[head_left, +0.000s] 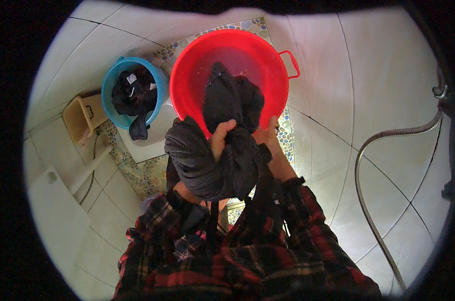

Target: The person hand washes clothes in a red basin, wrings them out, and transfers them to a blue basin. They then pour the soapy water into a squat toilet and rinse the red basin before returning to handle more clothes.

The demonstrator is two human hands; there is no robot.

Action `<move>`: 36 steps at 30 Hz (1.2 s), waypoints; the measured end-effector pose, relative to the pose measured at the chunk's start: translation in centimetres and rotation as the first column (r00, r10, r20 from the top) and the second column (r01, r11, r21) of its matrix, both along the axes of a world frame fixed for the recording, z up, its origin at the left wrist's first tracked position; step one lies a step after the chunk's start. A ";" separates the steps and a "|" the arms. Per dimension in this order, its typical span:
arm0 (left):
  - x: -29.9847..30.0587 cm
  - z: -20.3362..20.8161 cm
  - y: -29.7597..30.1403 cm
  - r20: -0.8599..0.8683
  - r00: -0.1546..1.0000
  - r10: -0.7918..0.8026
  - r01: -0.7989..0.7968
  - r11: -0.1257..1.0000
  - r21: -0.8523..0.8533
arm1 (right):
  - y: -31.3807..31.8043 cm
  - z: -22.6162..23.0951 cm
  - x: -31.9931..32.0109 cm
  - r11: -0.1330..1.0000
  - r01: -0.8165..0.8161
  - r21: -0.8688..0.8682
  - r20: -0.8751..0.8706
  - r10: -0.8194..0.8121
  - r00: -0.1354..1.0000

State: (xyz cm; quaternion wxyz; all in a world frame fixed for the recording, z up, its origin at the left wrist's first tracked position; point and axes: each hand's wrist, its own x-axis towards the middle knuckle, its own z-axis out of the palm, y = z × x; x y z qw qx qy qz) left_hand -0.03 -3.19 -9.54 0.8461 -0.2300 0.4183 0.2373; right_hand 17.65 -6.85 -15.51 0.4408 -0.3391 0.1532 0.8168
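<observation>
A dark grey, wet-looking garment (202, 163) hangs bunched and twisted above the near rim of a red basin (186, 108). Its far end dips into the basin, over cloudy water. My left hand (219, 138) is closed round the cloth, thumb on top; folds cover the rest of that hand and its wrist. On the other side, my right hand (268, 136) grips the same garment close to the basin's near right rim, with most of its fingers hidden. What kind of garment it is cannot be made out.
Left of the basin stands a blue bucket (107, 104) full of dark clothes, one piece hanging over its rim. A beige plastic bin (77, 120) sits farther left. A metal shower hose (359, 185) hangs along the tiled wall at right. Pebble-patterned flooring (137, 175) shows below.
</observation>
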 end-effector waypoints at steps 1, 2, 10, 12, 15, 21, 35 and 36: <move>0.5 0.9 -0.3 -0.037 0.999 0.026 -0.026 1.000 -0.011 | 0.3 -0.5 -0.7 0.940 -0.134 0.313 0.346 0.019 0.938; 1.0 1.5 -0.7 -0.114 0.993 -0.019 0.011 0.997 -0.070 | 0.6 -0.6 -1.2 0.801 -0.346 0.488 0.670 -0.090 0.736; 1.1 0.5 -0.1 -0.690 0.715 -0.110 0.620 0.556 0.554 | 8.8 1.1 -0.8 0.833 -0.528 0.169 0.724 0.259 0.640; 1.3 -0.5 1.0 -0.755 0.632 -0.173 0.739 0.426 0.521 | 8.8 0.6 -1.3 0.636 -0.767 0.081 0.987 0.056 0.151; 2.0 -2.7 1.5 -0.734 0.635 -0.241 0.753 0.405 0.518 | 8.6 -1.2 -2.3 0.423 -0.878 -0.224 0.966 -0.022 -0.258; 1.8 -6.2 -0.3 -0.654 0.713 -0.253 0.673 0.509 0.537 | 8.0 -3.3 -3.1 0.554 -0.784 -0.280 0.960 0.160 -0.230; 2.5 1.4 -1.7 -0.413 0.909 0.053 0.181 0.843 0.507 | 9.6 3.3 -1.5 0.487 -0.782 -0.389 0.920 0.256 -0.298; 2.5 1.0 -1.9 -0.490 0.872 0.027 0.253 0.831 0.495 | 9.6 3.4 -1.4 0.464 -0.794 -0.392 0.917 0.269 -0.296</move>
